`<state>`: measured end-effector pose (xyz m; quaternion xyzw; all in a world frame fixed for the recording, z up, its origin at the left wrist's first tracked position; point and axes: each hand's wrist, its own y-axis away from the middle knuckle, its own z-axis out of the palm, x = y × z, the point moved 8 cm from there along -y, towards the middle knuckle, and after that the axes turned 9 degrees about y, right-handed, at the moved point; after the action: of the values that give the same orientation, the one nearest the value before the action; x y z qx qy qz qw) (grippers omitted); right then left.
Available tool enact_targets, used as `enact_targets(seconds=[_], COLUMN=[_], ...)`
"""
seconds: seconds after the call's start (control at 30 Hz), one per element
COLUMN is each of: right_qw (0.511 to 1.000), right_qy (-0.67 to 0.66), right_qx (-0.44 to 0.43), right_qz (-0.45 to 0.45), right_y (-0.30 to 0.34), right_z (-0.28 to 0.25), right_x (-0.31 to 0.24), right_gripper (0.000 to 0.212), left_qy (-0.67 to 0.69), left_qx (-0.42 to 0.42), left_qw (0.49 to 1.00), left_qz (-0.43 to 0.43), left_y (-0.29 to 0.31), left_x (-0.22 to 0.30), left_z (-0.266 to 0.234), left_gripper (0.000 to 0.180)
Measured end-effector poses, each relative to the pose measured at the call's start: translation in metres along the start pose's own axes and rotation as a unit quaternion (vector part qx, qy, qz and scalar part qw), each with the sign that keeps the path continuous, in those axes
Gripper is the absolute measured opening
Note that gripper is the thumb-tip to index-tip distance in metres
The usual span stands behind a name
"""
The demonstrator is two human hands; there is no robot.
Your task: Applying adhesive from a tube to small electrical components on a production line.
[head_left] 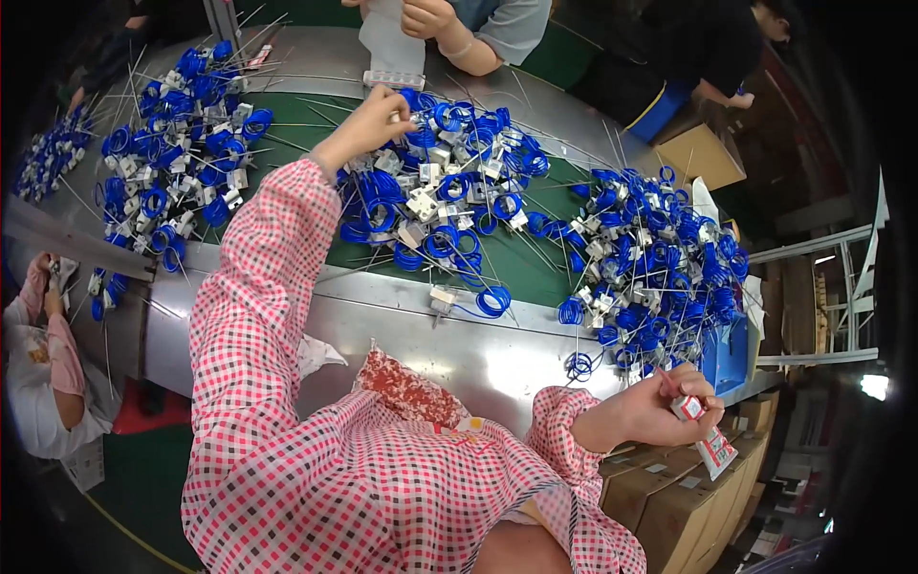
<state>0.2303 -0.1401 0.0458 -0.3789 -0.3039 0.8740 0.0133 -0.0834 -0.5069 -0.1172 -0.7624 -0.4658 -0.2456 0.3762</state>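
Observation:
My left hand (375, 124) reaches to the far edge of the middle pile, its fingers pinched together. A bit of white shows at the fingertips, too small to name. Under and beside it lies the middle pile (430, 187) of small white block-shaped parts with coiled blue tubing and thin metal rods. Out to the right, my right hand (669, 407) is closed round a red-and-white packet (715, 452), whose lower end hangs below the fingers. That hand is just in front of the right pile (650, 258) of the same blue-coiled parts.
One part with a blue coil (492, 301) lies on the metal edge near me. Another pile (182, 143) is at the left. A blue bin (729, 354) and cardboard boxes (669, 507) stand at right. Across the table a person's hand (427, 17) is above a clear plastic tray (394, 78).

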Motion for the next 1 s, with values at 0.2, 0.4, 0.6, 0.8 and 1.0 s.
enact_targets(seconds=[0.2, 0.4, 0.6, 0.8, 1.0], right_qw=[1.000, 0.999, 0.998, 0.997, 0.989], right_qy=[0.000, -0.023, -0.041, -0.024, -0.004], right_qx=[0.002, 0.005, 0.025, 0.070, 0.149], right_qz=[0.021, 0.026, 0.031, 0.038, 0.011], right_y=[0.003, -0.006, -0.017, -0.033, -0.064], right_z=[0.001, -0.009, -0.030, -0.057, -0.108], right_x=[0.006, 0.013, 0.019, 0.027, 0.027], right_gripper=[0.022, 0.021, 0.021, 0.021, 0.021], left_qy=[0.236, 0.342, 0.744, 0.480, 0.235], left_qx=[0.129, 0.277, 0.264, 0.245, 0.180], left_qw=[0.954, 0.898, 0.614, 0.842, 0.946], left_qz=[-0.133, 0.004, 0.012, 0.024, 0.133], left_y=[0.044, 0.090, 0.122, 0.156, 0.147], left_x=[-0.032, 0.041, 0.074, 0.133, 0.195], left_z=[-0.037, -0.091, -0.086, -0.047, -0.040], left_gripper=[0.024, 0.028, 0.033, 0.054, 0.048])
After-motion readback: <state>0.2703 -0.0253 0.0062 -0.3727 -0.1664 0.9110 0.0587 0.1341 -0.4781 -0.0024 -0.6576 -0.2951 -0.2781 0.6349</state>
